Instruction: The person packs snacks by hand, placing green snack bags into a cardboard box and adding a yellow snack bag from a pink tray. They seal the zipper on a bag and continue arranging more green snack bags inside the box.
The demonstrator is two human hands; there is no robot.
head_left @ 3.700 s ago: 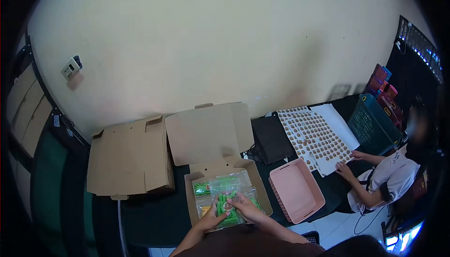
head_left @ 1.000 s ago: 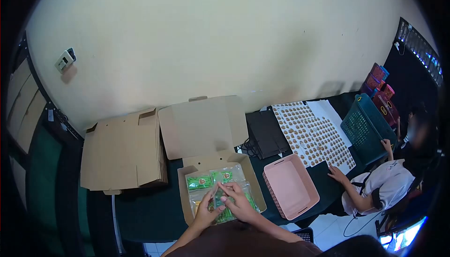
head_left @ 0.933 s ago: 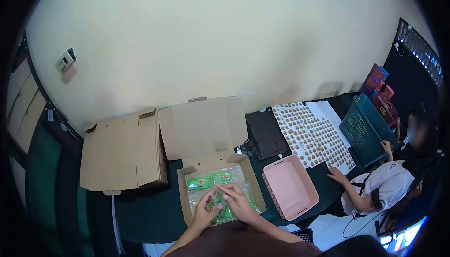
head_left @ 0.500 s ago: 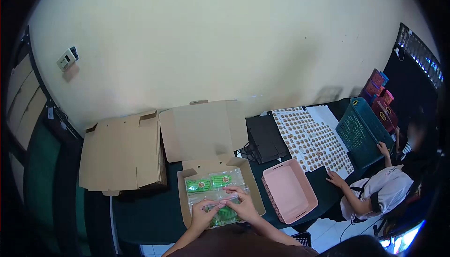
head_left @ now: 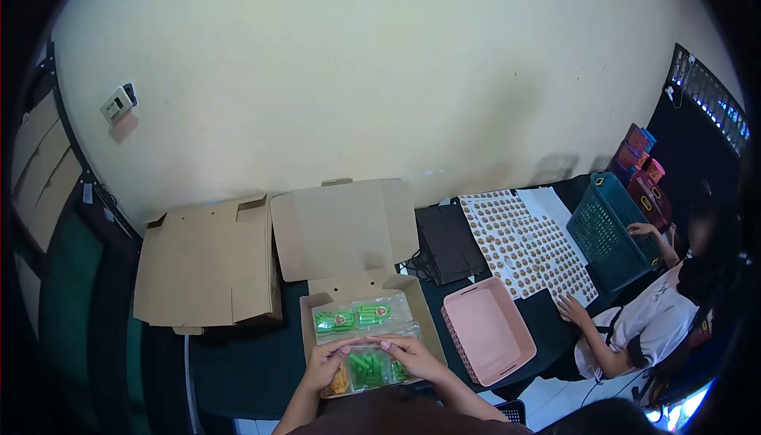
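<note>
An open cardboard box (head_left: 437,332) stands in front of me, its lid (head_left: 341,225) raised behind it. Clear packets of green sticks (head_left: 336,321) with round labels lie in its far part. Nearer to me is a clear plastic packet (head_left: 368,369) of green pieces. My left hand (head_left: 322,365) pinches the upper left edge of this packet, and my right hand (head_left: 418,358) pinches its upper right edge. Both thumbs are on the near side with fingers stretched along the top. Something yellow (head_left: 339,380) shows beside the left hand, and more green pieces show under the right.
A stack of flattened cardboard (head_left: 202,264) lies left. To the right are a pink basket (head_left: 491,328), a black laptop-like slab (head_left: 450,245), sheets of round stickers (head_left: 527,245) and a green crate (head_left: 606,233). A co-worker (head_left: 634,316) sits at the right, one hand by the stickers.
My hands have moved apart from a close pinch to the packet's two upper sides, uncovering its green pieces. The co-worker's far hand has shifted along the green crate.
</note>
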